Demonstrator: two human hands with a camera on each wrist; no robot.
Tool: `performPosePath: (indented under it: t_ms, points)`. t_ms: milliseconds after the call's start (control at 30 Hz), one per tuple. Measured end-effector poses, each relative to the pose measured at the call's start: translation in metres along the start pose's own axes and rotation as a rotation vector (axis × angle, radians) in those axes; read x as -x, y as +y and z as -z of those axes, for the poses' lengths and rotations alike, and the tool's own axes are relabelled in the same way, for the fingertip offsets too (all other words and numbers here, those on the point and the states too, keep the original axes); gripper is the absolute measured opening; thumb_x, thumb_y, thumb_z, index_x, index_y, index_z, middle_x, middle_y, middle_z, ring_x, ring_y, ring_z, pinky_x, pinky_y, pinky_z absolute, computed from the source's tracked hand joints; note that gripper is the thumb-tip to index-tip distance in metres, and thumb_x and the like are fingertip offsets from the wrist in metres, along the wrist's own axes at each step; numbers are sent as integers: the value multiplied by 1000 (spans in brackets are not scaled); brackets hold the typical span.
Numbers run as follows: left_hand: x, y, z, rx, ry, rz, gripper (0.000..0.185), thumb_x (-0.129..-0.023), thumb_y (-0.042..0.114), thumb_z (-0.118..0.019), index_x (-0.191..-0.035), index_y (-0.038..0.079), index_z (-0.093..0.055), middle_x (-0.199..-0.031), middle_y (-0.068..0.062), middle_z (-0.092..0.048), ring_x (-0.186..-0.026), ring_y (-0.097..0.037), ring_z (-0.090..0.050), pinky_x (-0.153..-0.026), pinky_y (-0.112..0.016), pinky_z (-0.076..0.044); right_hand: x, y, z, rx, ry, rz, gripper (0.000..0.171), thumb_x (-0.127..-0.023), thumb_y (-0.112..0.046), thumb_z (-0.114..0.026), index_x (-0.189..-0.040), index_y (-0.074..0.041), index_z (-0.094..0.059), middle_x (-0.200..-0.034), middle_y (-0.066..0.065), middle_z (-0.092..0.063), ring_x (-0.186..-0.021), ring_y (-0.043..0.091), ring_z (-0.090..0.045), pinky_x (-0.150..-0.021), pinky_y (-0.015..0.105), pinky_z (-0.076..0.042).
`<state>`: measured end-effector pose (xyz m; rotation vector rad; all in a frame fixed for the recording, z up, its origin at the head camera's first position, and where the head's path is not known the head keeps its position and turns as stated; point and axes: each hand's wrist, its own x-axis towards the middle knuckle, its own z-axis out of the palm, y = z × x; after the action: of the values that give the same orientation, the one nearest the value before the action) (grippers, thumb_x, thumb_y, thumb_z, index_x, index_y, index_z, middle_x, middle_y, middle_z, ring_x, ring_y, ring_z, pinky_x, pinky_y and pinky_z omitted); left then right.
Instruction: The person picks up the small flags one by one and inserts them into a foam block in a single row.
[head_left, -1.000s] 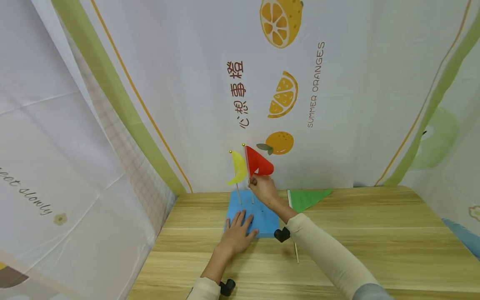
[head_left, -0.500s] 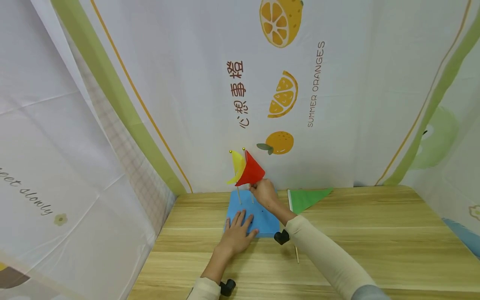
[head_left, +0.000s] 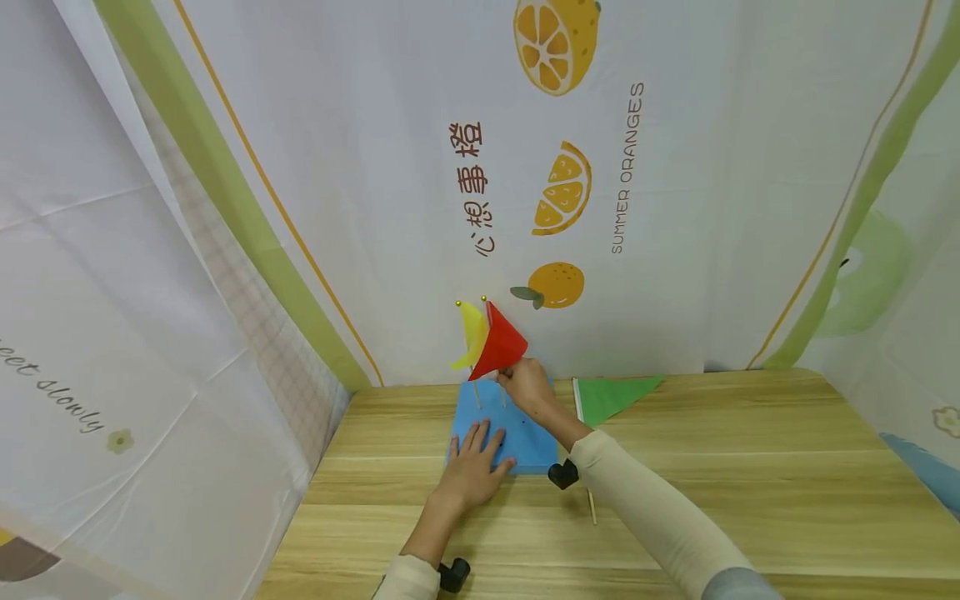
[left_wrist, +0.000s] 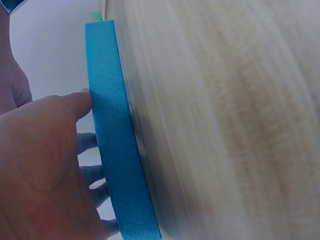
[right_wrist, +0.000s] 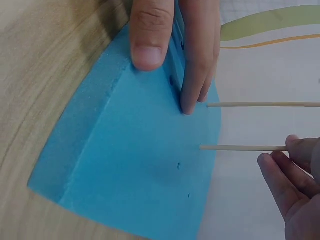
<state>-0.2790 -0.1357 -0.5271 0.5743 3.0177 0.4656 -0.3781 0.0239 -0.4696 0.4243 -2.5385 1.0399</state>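
On the table [head_left: 750, 467], near the back wall:

Block: a blue foam block [head_left: 517, 429] lay flat on the wood, with small holes showing in its top in the right wrist view.

Left hand: the left hand [head_left: 472, 467] lay flat on the block's near part, fingers straight, pressing it down; the left wrist view showed the thumb against the block's edge.

Right hand: the right hand [head_left: 525, 387] pinched the stick of the red flag [head_left: 498, 346] just under the cloth, fingers curled round it.

Red flag: it stood upright in the block, stick end at a hole in the foam, just beside the yellow flag [head_left: 472, 333].

Change: a second before, the red cloth hung to the right of its stick; it had since swung left and now overlapped the yellow flag, while the hand had dropped slightly. Judging by this, the stick had been twisted and pushed further into the foam, and the planting looked nearly done.

Yellow flag: planted upright, untouched.

Green flag: a green flag [head_left: 615, 396] lay on the table right of the block, apart from both hands.
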Motion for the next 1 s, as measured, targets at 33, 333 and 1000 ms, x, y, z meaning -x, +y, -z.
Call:
performPosePath:
  t_ms: [33, 333, 1000]
  points:
    - [0, 0, 0, -1, 0, 1, 65, -112, 48, -51, -165, 11, -43, -175, -20, -27, -164, -43, -23, -128, -72, -18, 0, 0, 0, -9, -1, -2, 21, -97, -10, -79, -77, -3, -75, -68, 8, -73, -64, 22, -69, -58, 26, -54]
    - [1, 1, 1, 3, 6, 0, 64, -112, 47, -52, -164, 10, -44, -175, -20, -29, -163, -43, -25, -128, -72, -20, 1, 5, 9, -28, -26, -3, 8, -95, -6, -79, -94, 2, -78, -88, 15, -81, -84, 31, -78, -76, 42, -66]
    - [0, -1, -1, 7, 4, 0, 66, -111, 48, -52, -165, 11, -42, -176, -20, -27, -164, -43, -22, -129, -71, -17, 16, 36, 61, -37, -17, 56, 6, -97, -8, -76, -93, -2, -77, -88, 12, -79, -79, 26, -73, -74, 42, -63]
